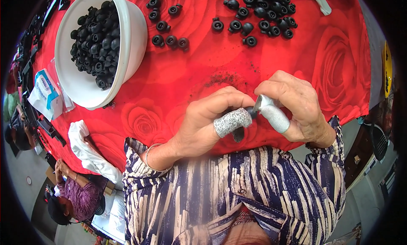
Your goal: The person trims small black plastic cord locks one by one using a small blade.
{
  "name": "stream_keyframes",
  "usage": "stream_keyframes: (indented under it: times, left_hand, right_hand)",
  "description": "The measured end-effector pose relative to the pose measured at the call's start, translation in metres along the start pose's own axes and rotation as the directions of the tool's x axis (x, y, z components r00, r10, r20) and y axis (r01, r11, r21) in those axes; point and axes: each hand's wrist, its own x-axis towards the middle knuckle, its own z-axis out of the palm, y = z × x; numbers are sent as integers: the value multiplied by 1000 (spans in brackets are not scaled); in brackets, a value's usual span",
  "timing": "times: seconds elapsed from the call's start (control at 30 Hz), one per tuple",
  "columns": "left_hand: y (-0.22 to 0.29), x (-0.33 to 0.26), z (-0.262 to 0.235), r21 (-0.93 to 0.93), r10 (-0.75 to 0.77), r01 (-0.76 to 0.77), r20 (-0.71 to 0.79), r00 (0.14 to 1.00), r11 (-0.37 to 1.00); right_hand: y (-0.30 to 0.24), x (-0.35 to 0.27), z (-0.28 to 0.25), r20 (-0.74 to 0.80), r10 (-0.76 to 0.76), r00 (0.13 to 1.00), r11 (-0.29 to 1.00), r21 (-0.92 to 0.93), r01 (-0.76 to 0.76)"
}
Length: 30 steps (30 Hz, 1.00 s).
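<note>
My left hand (199, 122) is closed around a small black rubber part (253, 114), mostly hidden by the fingers. A speckled grey cover (232, 122) wraps that thumb. From the right, my right hand (299, 103) pinches a small shiny metal blade (265, 101) up against the part; its thumb wears a pale grey cover (275, 119). Both hands meet just in front of my striped shirt. Black crumbs (224, 78) lie on the red cloth beyond them. Several similar black rubber parts (267, 11) are heaped at the far side, with a looser group (163, 26) left of them.
A white bowl (136, 45) full of black rubber parts (95, 45) stands at the far left. Nearer are a blue-and-white packet (46, 92) and a white cloth (87, 149). The table has a red rose-patterned cloth (339, 62). Another person (78, 194) sits at lower left.
</note>
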Motion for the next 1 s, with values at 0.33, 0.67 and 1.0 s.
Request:
stream_keyframes:
  times: [0.33,0.67,1.0]
  left_hand:
    - [0,-2,-3,-323,-235,267,133,963,908]
    - [-19,-5,11,-545,-298,383,241,924,746]
    - [0,6,-14,-654,-78,101,65,995,750]
  right_hand:
    - [9,3,-3,86,-83,993,996,-1,84]
    - [22,3,-9,219,-283,934,955,157,252]
    - [16,-2,-9,288,-325,901,922,309,233]
